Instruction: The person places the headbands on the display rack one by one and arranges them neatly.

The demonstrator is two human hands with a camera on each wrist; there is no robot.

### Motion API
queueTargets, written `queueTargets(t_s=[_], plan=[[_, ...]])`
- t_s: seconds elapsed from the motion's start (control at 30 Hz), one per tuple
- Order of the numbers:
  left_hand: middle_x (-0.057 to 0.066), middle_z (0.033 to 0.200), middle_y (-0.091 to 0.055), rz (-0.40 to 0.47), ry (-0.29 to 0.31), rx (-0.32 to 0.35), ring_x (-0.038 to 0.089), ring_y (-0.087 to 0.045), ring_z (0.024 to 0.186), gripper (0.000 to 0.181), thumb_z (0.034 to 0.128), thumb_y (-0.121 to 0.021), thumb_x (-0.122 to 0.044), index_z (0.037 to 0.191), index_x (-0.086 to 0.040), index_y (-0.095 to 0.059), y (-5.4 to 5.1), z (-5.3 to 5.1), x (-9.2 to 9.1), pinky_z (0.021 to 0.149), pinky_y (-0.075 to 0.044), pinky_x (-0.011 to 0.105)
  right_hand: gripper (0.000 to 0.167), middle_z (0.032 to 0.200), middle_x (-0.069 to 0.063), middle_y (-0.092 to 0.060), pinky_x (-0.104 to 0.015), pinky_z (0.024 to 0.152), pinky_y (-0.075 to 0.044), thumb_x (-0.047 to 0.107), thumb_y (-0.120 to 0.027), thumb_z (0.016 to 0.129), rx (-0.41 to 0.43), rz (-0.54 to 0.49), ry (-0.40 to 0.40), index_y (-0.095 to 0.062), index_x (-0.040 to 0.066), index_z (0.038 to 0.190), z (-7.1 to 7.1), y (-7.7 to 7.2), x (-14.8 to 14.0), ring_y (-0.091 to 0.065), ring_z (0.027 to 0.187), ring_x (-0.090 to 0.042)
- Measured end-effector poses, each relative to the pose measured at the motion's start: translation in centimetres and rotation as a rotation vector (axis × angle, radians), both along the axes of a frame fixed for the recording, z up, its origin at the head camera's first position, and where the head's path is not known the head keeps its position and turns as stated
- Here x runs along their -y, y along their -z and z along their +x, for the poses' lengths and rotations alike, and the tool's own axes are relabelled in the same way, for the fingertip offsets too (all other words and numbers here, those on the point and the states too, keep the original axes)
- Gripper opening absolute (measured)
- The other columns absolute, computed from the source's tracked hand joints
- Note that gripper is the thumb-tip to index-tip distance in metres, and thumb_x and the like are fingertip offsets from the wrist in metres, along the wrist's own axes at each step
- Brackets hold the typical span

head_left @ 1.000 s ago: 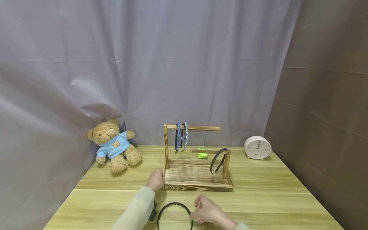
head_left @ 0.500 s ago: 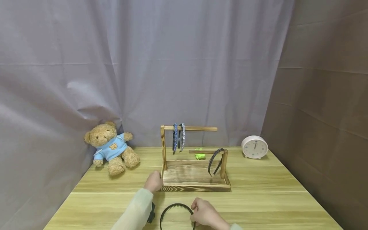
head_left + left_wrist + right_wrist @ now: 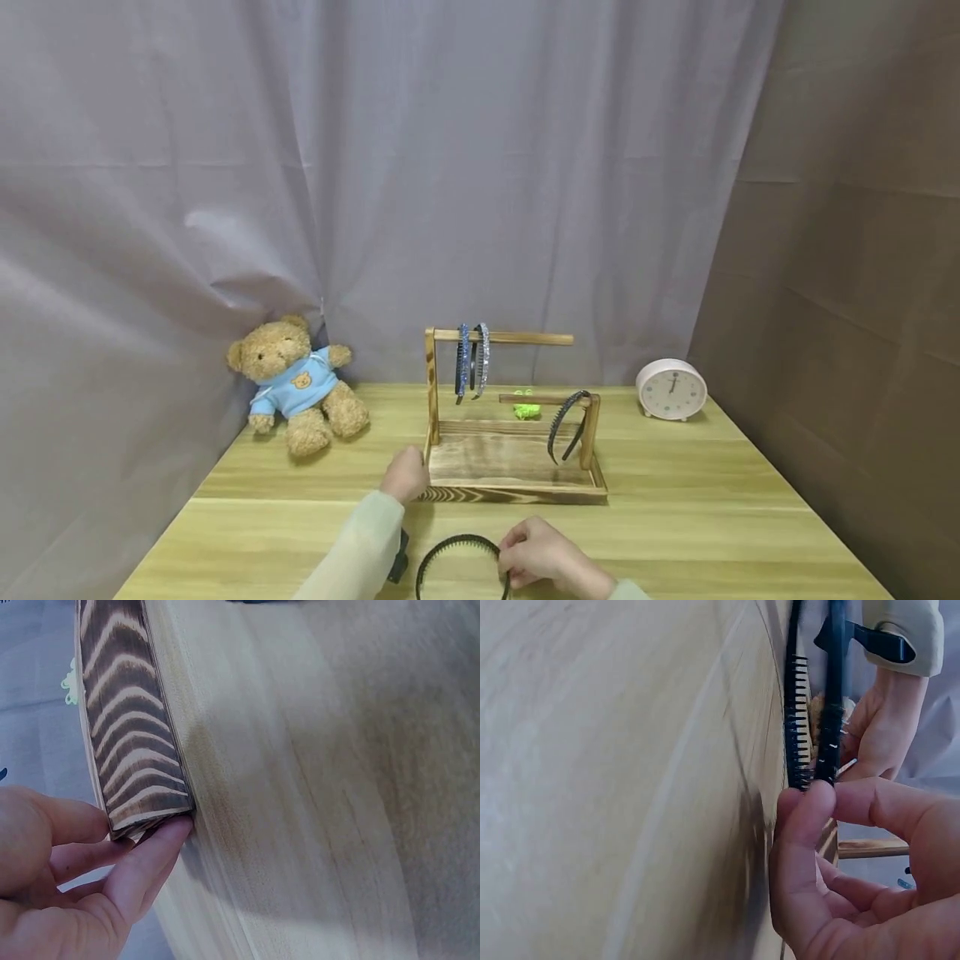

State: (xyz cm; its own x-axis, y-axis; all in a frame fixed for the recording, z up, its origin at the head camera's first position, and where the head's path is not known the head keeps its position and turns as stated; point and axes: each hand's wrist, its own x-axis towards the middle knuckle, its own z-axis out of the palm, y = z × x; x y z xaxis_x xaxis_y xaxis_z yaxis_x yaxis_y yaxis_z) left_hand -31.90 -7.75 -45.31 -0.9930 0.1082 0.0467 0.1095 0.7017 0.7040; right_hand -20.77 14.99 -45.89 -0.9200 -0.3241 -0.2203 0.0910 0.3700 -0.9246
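My right hand (image 3: 542,554) pinches the right side of a black toothed headband (image 3: 463,539) near the table's front. In the right wrist view, thumb and fingertips meet on the headband (image 3: 793,712), its comb teeth showing. My left hand (image 3: 406,475) holds the front left corner of a wooden two-arm stand (image 3: 517,496). In the left wrist view, its thumb and fingers (image 3: 154,859) clasp the corner of the dark-grained edge (image 3: 135,735). Blue (image 3: 462,362) and silver (image 3: 484,362) glittery headbands hang from the upper bar; a dark headband (image 3: 557,427) hangs from the lower bar.
A teddy bear (image 3: 296,385) in a blue shirt sits at the back left. On the back right stands a white clock (image 3: 672,390). Behind the stand lies a bright green object (image 3: 527,412). Grey curtains (image 3: 510,183) rise behind the table (image 3: 697,517).
The right hand's thumb and fingers have come together on the black headband's right side. My left hand stays at the stand's corner, and the head view has shifted slightly.
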Motion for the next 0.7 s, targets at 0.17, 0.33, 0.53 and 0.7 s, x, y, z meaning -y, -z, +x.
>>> queueTargets(t_s=[0.17,0.33,0.53,0.7], plan=[[0.008,0.07,-0.057,-0.006,-0.006,0.006,0.018,-0.051,0.06,0.013,0.0895,-0.051,0.003,0.081,0.003,-0.06,0.3,-0.1,0.1,0.052,-0.044,0.028,0.016,0.075,-0.009,-0.066,-0.023,0.058,-0.057,0.0,-0.061,0.083,0.043,-0.048,-0.003,-0.064,-0.01,0.096,0.0,0.4,0.1,-0.059,0.058,-0.009],[0.009,0.07,-0.057,-0.003,0.001,0.001,0.019,-0.051,0.059,0.012,0.088,-0.051,0.005,0.08,0.002,-0.06,0.5,-0.2,0.1,0.052,-0.045,0.029,0.015,0.076,-0.01,-0.065,-0.024,0.057,-0.057,0.0,-0.061,0.085,0.015,-0.104,-0.013,-0.061,-0.01,0.097,-0.1,0.1,0.1,-0.059,0.059,-0.011],[0.008,0.067,-0.054,-0.025,-0.005,-0.034,0.02,-0.05,0.059,0.014,0.0865,-0.051,0.004,0.075,0.0,-0.057,0.6,-0.2,0.1,0.052,-0.043,0.03,0.023,0.08,-0.008,-0.061,-0.029,0.063,-0.059,0.0,-0.06,0.088,-0.042,-0.171,-0.004,-0.057,-0.013,0.106,-0.3,-0.9,-0.3,-0.061,0.063,-0.014],[0.008,0.066,-0.051,-0.016,-0.018,-0.033,0.019,-0.048,0.058,0.016,0.0873,-0.05,0.005,0.073,-0.002,-0.055,0.4,-0.2,0.1,0.05,-0.039,0.028,0.034,0.09,-0.012,-0.058,-0.034,0.068,-0.06,0.0,-0.061,0.088,-0.094,-0.207,0.057,-0.051,-0.014,0.117,-0.6,-1.6,-0.6,-0.062,0.07,-0.017]])
